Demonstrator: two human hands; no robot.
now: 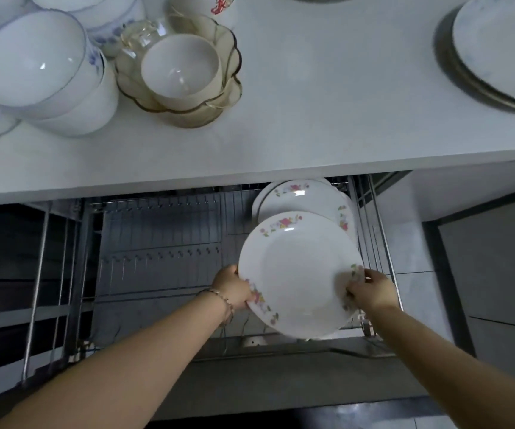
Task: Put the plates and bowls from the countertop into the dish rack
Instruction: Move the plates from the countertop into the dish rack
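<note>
Over the rack [157, 267], left hand [233, 286] and right hand [370, 289] clamp a plate [299, 274]; next, slot it upright beside the racked plates [305, 196].

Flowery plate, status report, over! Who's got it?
Both the left hand and right hand grip the flowery plate by its rim. Plate tilted above the dish rack. Close behind it, racked plates.

A home kitchen: a white countertop [312, 103] spans the upper half. It carries stacked porcelain bowls [33, 57] at 10 o'clock, scalloped glass bowls [231, 88] at 11 and stacked plates [497, 51] at 2. Beneath it, a pull-out wire dish rack [157, 243] holds floral plates [305, 199] on edge at 3.
</note>
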